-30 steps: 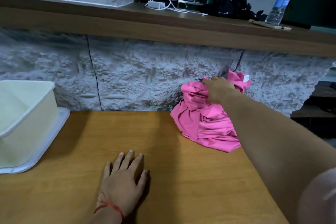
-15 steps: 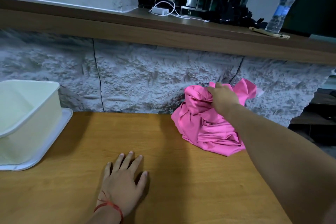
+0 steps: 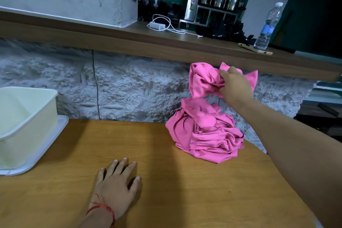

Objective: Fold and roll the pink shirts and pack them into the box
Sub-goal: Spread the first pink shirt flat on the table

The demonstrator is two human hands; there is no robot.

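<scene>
Gripping a bunched pink shirt (image 3: 203,77), the right hand (image 3: 235,87) holds it up in front of the rough wall (image 3: 129,89), fingers curled into the cloth. The shirt's lower end hangs down to the top of the pile (image 3: 205,135) of crumpled pink shirts, which sits at the far right of the wooden surface (image 3: 185,190), against the wall. The left hand (image 3: 116,181) lies flat on the surface near the front edge, fingers straight and slightly spread, holding nothing, well apart from the pile. The white box (image 3: 27,116) stands open at the far left on its lid (image 3: 57,133). On the ledge (image 3: 111,40) above, a bottle (image 3: 267,26) stands beside a phone (image 3: 255,49).
</scene>
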